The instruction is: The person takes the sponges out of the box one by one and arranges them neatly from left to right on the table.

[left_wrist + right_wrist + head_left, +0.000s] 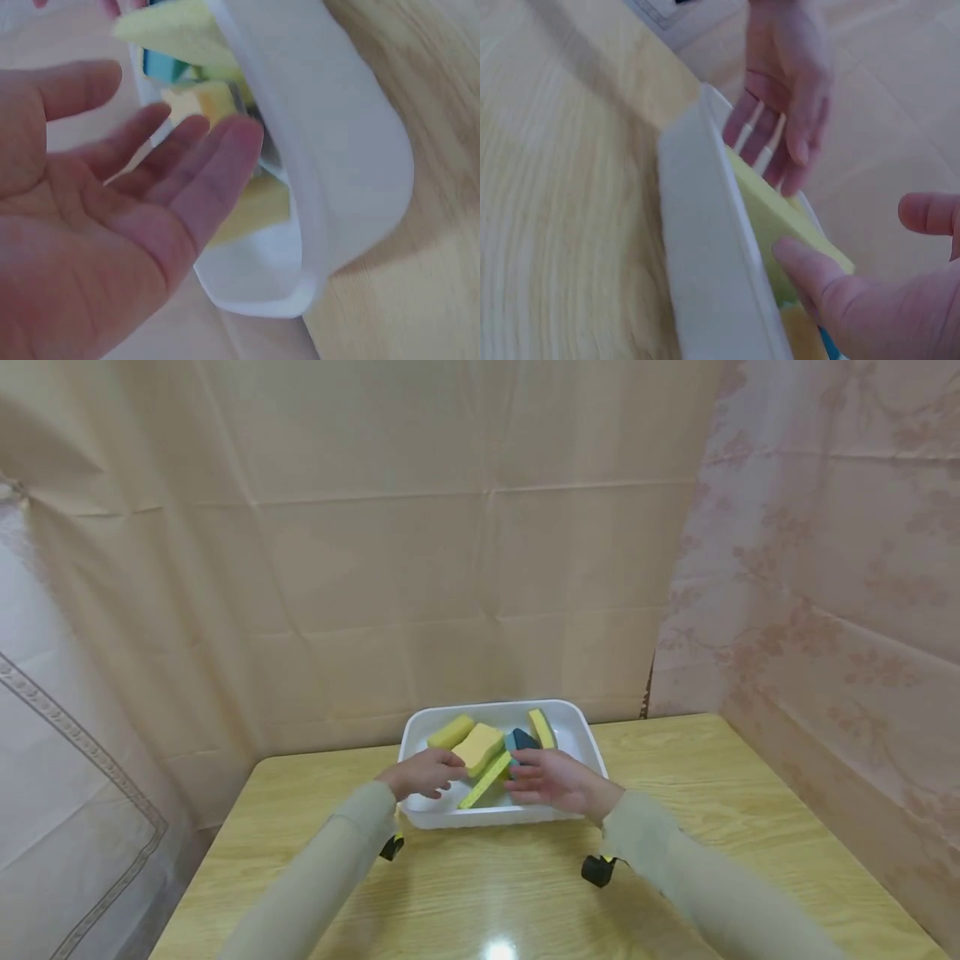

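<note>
A white plastic tray (pixel 495 817) on the table holds several sponges. Among them are a wavy-edged yellow sponge (pixel 478 748), a thin yellow sponge (pixel 484 782) standing on edge, a dark blue sponge (pixel 523 740) and a yellow sponge with a dark backing (pixel 542 728). Over the tray's left side hovers my left hand (pixel 426 772), its fingers loosely bent and holding nothing in the left wrist view. My right hand (pixel 555 783) is over the right side, fingers extended beside the thin sponge; whether they touch it I cannot tell.
The tray stands near the back of a light wooden table (pixel 480 877). Behind hangs a beige cloth (pixel 450 568), and a pink floral cloth (pixel 840 593) covers the right side. Black wrist devices (pixel 597 870) sit below both wrists.
</note>
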A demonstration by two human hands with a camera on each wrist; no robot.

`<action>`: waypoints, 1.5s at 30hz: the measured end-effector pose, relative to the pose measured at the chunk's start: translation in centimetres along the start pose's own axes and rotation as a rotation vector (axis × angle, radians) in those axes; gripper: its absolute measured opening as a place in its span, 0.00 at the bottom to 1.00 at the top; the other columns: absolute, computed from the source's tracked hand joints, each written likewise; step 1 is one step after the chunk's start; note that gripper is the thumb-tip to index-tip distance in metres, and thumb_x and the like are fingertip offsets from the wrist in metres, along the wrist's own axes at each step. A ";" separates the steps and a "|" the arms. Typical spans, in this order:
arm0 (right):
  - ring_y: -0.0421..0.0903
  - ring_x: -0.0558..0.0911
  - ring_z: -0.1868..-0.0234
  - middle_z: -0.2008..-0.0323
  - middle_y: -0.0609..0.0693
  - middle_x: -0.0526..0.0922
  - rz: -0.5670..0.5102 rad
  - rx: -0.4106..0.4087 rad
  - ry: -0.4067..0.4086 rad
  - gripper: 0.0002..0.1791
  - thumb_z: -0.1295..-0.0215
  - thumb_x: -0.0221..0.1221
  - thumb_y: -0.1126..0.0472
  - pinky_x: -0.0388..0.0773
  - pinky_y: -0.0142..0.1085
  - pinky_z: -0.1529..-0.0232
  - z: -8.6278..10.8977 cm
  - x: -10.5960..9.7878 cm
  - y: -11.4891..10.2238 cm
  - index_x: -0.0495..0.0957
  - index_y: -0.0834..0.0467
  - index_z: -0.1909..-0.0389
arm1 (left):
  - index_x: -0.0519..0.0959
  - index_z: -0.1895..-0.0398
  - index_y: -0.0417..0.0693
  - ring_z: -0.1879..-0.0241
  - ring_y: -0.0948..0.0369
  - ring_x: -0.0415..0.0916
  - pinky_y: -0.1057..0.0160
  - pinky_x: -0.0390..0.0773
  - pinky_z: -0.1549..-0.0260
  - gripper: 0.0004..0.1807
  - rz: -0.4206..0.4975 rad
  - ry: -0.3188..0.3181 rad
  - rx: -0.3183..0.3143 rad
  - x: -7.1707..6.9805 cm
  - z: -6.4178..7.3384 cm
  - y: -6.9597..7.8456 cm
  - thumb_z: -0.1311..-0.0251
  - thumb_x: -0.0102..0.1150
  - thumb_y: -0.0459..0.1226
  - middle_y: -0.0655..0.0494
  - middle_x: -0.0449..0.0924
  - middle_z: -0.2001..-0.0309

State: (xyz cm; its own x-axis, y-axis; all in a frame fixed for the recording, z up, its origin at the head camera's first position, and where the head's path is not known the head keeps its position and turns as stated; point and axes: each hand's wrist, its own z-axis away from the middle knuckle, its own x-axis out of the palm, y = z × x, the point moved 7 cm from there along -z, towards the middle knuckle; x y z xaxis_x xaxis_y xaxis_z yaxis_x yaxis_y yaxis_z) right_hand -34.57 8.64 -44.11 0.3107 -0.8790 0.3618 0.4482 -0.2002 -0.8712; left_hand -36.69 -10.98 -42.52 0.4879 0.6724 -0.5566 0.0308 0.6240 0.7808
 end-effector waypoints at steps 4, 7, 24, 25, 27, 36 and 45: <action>0.70 0.61 0.29 0.28 0.75 0.55 -0.043 0.022 0.019 0.31 0.22 0.51 0.57 0.64 0.55 0.31 -0.4 0.8 0.8 0.54 0.68 0.27 | 0.74 0.37 0.34 0.41 0.38 0.74 0.46 0.80 0.47 0.24 -0.037 -0.086 -0.101 0.4 -0.6 -0.1 0.29 0.56 0.42 0.41 0.76 0.38; 0.71 0.61 0.29 0.29 0.77 0.54 -0.054 0.018 0.033 0.30 0.22 0.49 0.58 0.65 0.55 0.31 -0.6 1.1 1.1 0.54 0.68 0.27 | 0.72 0.34 0.35 0.39 0.37 0.72 0.44 0.78 0.45 0.26 -0.064 -0.143 -0.146 1.0 -1.0 0.2 0.30 0.56 0.42 0.39 0.73 0.35; 0.68 0.61 0.28 0.33 0.72 0.60 -0.092 0.056 0.018 0.30 0.18 0.40 0.56 0.62 0.53 0.29 -1.4 1.7 1.7 0.52 0.72 0.27 | 0.71 0.36 0.35 0.42 0.42 0.75 0.42 0.78 0.46 0.22 0.030 -0.241 -0.223 2.3 -3.9 0.8 0.25 0.47 0.40 0.38 0.75 0.37; 0.68 0.61 0.28 0.33 0.72 0.60 -0.093 0.056 0.018 0.30 0.18 0.41 0.56 0.62 0.52 0.29 -1.4 1.7 1.7 0.52 0.72 0.27 | 0.72 0.38 0.35 0.42 0.42 0.76 0.42 0.79 0.46 0.21 0.029 -0.239 -0.224 2.3 -3.9 0.8 0.26 0.48 0.40 0.39 0.76 0.38; 0.67 0.62 0.28 0.33 0.73 0.61 -0.082 0.051 0.020 0.29 0.18 0.41 0.57 0.62 0.52 0.29 -1.4 1.8 1.6 0.53 0.72 0.27 | 0.73 0.41 0.35 0.43 0.43 0.76 0.42 0.79 0.47 0.19 0.028 -0.228 -0.224 2.2 -3.9 1.0 0.27 0.49 0.40 0.40 0.77 0.39; 0.65 0.71 0.33 0.35 0.73 0.69 0.001 0.000 0.063 0.19 0.20 0.44 0.65 0.74 0.43 0.37 -1.6 1.6 2.1 0.65 0.73 0.37 | 0.74 0.45 0.35 0.45 0.42 0.76 0.41 0.80 0.50 0.17 0.000 -0.149 -0.211 2.6 -2.8 2.5 0.29 0.48 0.38 0.38 0.78 0.46; 0.59 0.78 0.39 0.34 0.71 0.68 -0.030 -0.034 0.065 0.22 0.19 0.44 0.66 0.77 0.40 0.41 -1.6 1.4 2.5 0.61 0.72 0.31 | 0.75 0.51 0.37 0.50 0.44 0.78 0.43 0.81 0.51 0.14 0.013 -0.142 -0.192 3.2 -2.5 2.5 0.31 0.47 0.38 0.40 0.80 0.52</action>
State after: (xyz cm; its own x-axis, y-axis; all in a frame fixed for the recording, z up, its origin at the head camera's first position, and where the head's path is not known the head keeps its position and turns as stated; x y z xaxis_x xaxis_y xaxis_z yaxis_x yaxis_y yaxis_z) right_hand -34.39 6.16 -46.29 0.2419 -0.8985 0.3663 0.4272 -0.2403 -0.8716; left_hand -37.21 -6.29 -43.04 0.6058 0.6264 -0.4905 -0.1360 0.6890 0.7119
